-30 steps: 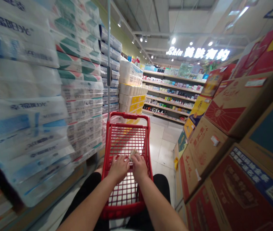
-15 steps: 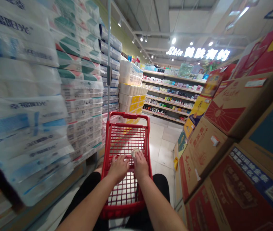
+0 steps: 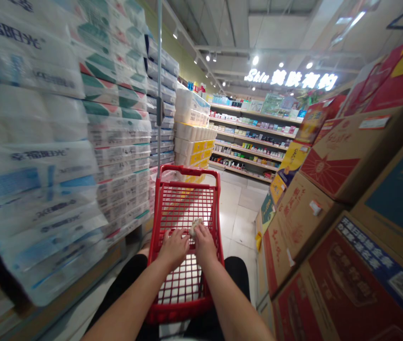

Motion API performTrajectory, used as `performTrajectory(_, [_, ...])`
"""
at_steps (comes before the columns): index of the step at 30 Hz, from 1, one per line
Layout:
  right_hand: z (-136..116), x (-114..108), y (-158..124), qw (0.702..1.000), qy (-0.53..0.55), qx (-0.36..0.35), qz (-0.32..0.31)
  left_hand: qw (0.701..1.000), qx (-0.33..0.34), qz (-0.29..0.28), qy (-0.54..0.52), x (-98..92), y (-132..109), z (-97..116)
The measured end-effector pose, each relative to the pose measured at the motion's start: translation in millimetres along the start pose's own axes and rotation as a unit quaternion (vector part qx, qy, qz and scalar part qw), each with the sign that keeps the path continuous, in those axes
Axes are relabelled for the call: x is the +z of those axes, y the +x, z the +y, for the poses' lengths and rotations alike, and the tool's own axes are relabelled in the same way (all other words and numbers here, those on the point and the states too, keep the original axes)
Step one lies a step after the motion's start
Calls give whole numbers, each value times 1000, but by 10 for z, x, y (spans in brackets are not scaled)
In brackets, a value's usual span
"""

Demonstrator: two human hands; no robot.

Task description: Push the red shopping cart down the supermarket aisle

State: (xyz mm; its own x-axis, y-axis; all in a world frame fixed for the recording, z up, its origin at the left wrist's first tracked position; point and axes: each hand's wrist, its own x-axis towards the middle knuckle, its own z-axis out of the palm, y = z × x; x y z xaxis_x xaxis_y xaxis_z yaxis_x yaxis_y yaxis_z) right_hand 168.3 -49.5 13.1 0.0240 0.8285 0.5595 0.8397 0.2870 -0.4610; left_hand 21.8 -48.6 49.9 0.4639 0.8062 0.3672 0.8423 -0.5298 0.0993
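A red plastic shopping basket with grid walls stands tilted between my knees, its handle pointing away from me. My left hand rests on the basket's middle crossbar, fingers curled over it; the undersides of the fingers are hidden. Beside it, my right hand pinches a crumpled off-white cloth or tissue against the grid, just above the crossbar. Part of the wad lies hidden behind the fingers.
Stacked packs of toilet paper line the left side, near a thin metal pole. Cardboard boxes are piled on the right. Tiled floor runs ahead to shelves of small goods under a lit sign.
My right hand has shifted slightly left with the crumpled wad, closer to my left hand. My left hand stays on the crossbar, and the view has moved only slightly.
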Motion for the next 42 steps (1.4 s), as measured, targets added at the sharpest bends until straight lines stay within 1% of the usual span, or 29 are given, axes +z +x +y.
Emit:
performTrajectory(2, [-5,-18,1,1000,-7,13,12,1000,-4,-6,-1,-12,-1,4])
performTrajectory(6, [-2,-56,6,1000,-9,-19,1,1000,-7,-11,-7,-13,6,4])
performTrajectory(11, [-24,-85,29,999,-34,25,30,1000,-9,-7,-11,10,13,-8])
performTrajectory(12, [-31,-91,30,999,-32,17,27,1000,-9,-6,-11,13,11,-10])
performTrajectory(15, [-47,-120,23,999,-13,-39,2,1000,-8,-6,-6,12,5,-11])
performTrajectory(16, [-50,-133,18,999,-10,-38,6,1000,-8,-7,-6,9,4,-9])
performTrajectory(19, [-64,-172,-7,998,-24,35,51,1000,-8,-7,-8,-7,4,-3])
performTrajectory(20, [-74,-182,-17,997,-27,43,53,1000,-8,-7,-8,-15,4,0])
performTrajectory(21, [-87,-189,-29,998,-26,30,44,1000,-8,-8,-8,-21,3,1])
performTrajectory(24, [-123,-198,-58,999,-4,-54,-7,1000,-6,-7,-8,-25,-2,-1])
performTrajectory(25, [-129,-199,-63,998,2,-60,-8,1000,-5,-6,-9,-20,-4,-3])
performTrajectory(26, [-132,-200,-64,999,3,-48,2,1000,-2,-4,-10,-12,-6,-5])
performTrajectory(29, [-126,-204,-56,997,-9,38,65,1000,-2,-3,-9,7,-14,-10])
performTrajectory(30, [-125,-203,-54,996,-8,46,72,1000,-2,-4,-9,8,-17,-10])
performTrajectory(31, [-125,-200,-55,997,-2,33,64,1000,-3,-5,-9,4,-19,-10])
performTrajectory(34, [-125,-177,-56,998,23,-56,2,1000,-1,-10,-9,-20,-25,-14])
performTrajectory(35, [-121,-169,-53,998,21,-62,-1,1000,0,-10,-9,-26,-25,-16])
performTrajectory(36, [-114,-162,-48,999,13,-47,12,1000,0,-10,-9,-30,-25,-19])
performTrajectory(39, [-91,-150,-32,996,-26,32,76,1000,-1,-8,-6,-23,-20,-25])
performTrajectory(40, [-88,-149,-31,996,-30,38,77,1000,-2,-8,-5,-17,-18,-27])
performTrajectory(42, [-94,-149,-36,999,-19,3,44,1000,-3,-8,-2,-7,-17,-28])
